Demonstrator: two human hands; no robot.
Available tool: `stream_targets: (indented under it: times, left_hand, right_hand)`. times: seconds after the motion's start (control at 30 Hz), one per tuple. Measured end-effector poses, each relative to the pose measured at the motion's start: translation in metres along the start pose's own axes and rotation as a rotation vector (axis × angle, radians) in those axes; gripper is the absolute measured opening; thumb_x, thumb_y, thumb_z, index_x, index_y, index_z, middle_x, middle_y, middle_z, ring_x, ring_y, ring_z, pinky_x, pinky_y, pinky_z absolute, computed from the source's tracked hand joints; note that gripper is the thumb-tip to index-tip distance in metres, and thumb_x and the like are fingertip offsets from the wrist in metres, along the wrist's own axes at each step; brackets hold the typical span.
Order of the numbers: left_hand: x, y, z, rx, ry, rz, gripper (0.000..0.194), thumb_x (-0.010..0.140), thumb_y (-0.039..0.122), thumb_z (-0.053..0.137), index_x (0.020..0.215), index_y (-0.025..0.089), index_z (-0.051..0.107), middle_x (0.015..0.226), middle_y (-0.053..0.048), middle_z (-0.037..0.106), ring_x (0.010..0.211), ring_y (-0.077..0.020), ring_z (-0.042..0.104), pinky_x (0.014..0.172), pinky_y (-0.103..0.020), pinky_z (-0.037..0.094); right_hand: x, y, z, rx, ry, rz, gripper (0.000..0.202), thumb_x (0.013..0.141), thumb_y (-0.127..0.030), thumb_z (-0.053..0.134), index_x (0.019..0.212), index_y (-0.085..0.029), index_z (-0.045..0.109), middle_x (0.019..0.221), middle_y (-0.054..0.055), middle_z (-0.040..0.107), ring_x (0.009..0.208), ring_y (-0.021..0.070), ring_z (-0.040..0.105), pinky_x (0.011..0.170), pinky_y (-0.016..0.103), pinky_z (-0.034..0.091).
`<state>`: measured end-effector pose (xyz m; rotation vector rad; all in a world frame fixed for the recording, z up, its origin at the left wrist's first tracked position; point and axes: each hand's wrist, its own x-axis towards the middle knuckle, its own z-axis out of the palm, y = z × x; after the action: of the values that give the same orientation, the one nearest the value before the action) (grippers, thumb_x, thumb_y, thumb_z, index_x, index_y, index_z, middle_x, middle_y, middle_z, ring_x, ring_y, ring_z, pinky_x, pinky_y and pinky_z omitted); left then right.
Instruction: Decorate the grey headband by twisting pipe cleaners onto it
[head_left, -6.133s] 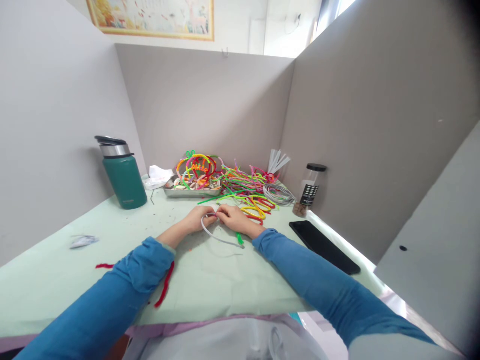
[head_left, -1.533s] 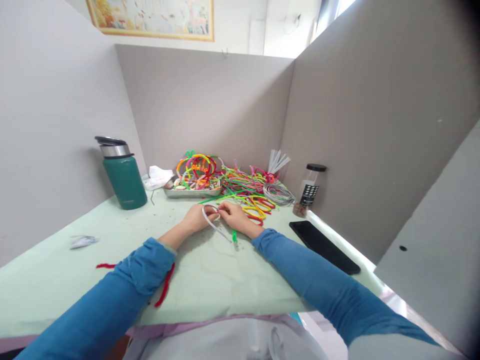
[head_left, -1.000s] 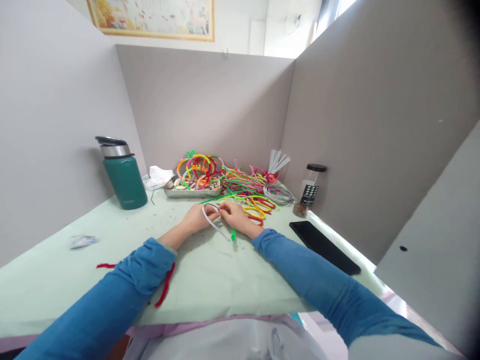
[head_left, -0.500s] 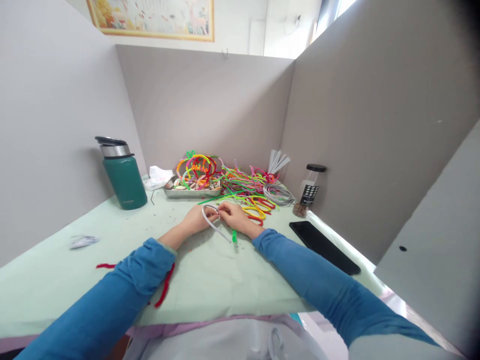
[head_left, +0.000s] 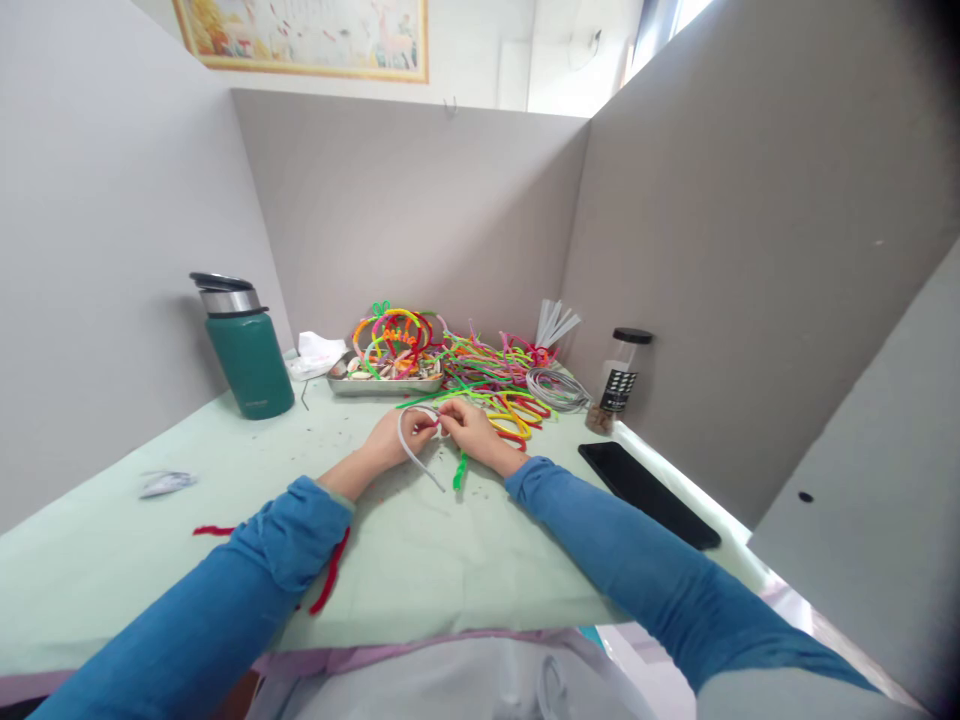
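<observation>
A thin grey headband curves down between my hands, its free end pointing toward me. My left hand pinches the band near its upper end. Close beside it, fingertips almost touching, my right hand is closed on the same end and on a green fuzzy stem that hangs below the fingers. The exact meeting point of band and stem is hidden by my fingertips. Red fuzzy stems lie by my left sleeve.
Behind my hands stand a metal tray of shells with colourful hoops and a pile of fuzzy stems. Grey bands lie coiled there. A green bottle is left; a jar and black phone are right.
The grey band has tilted and its free end has shifted left. The green stem's hanging end has also swung slightly left. Both hands have stayed almost in place.
</observation>
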<state>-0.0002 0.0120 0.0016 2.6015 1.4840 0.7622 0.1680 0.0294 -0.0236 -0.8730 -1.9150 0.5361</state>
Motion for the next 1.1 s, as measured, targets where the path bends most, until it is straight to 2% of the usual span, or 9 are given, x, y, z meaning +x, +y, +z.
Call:
stream_targets:
  times: [0.3,0.47,0.6,0.77,0.9,1.1]
  left_hand:
    - [0.0004,-0.0005,0.0008,0.015,0.05,0.004,0.027,0.077,0.027,0.046,0.089,0.019,0.069,0.095,-0.005,0.069,0.082,-0.0171,0.061,0.073,-0.024,0.043]
    - [-0.001,0.0049,-0.0013,-0.029,0.044,0.087,0.027,0.078,0.024,0.045,0.091,0.018,0.067,0.092,-0.005,0.068,0.079,-0.0157,0.06,0.072,-0.023,0.043]
    - [-0.0008,0.0054,0.0001,-0.065,0.113,0.135,0.026,0.079,0.022,0.046,0.094,0.018,0.066,0.095,-0.005,0.066,0.08,-0.0146,0.059,0.075,-0.023,0.043]
    - [0.0,0.0032,0.0024,-0.045,0.187,0.099,0.022,0.079,0.024,0.048,0.089,0.017,0.067,0.085,-0.004,0.065,0.071,-0.013,0.057,0.069,-0.023,0.042]
    - [-0.0005,0.003,0.0027,-0.074,0.115,0.087,0.022,0.08,0.03,0.049,0.083,0.018,0.067,0.08,-0.002,0.066,0.068,-0.0117,0.056,0.064,-0.022,0.041]
    - [0.0006,-0.0019,0.007,-0.062,0.06,0.013,0.03,0.074,0.044,0.056,0.086,0.018,0.066,0.074,-0.001,0.065,0.063,-0.012,0.055,0.057,-0.02,0.038]
  right_hand:
    - [0.0015,0.0011,0.0017,0.059,0.008,0.061,0.011,0.079,-0.021,0.047,0.087,-0.019,0.054,0.065,-0.003,0.058,0.057,0.0111,0.052,0.054,0.022,0.041]
    - [0.003,0.0044,0.0027,0.115,0.011,0.096,0.01,0.079,-0.021,0.047,0.087,-0.019,0.053,0.064,-0.003,0.057,0.052,0.0098,0.051,0.05,0.021,0.04]
    - [0.0041,0.0072,0.0033,0.132,0.012,0.094,0.012,0.079,-0.022,0.047,0.089,-0.018,0.053,0.063,-0.003,0.058,0.051,0.0091,0.051,0.05,0.02,0.04]
    - [0.0037,0.005,0.0028,0.112,0.019,0.08,0.01,0.079,-0.021,0.049,0.086,-0.017,0.054,0.064,-0.003,0.059,0.053,0.0086,0.051,0.053,0.021,0.04]
    - [0.0031,0.0031,0.0021,0.079,0.006,0.065,0.009,0.079,-0.021,0.05,0.085,-0.017,0.055,0.066,-0.003,0.059,0.057,0.0097,0.053,0.056,0.021,0.04]
    - [0.0018,0.0017,0.0011,0.005,-0.015,0.04,0.008,0.078,-0.021,0.052,0.084,-0.017,0.056,0.074,0.0,0.062,0.066,0.0118,0.055,0.06,0.023,0.04]
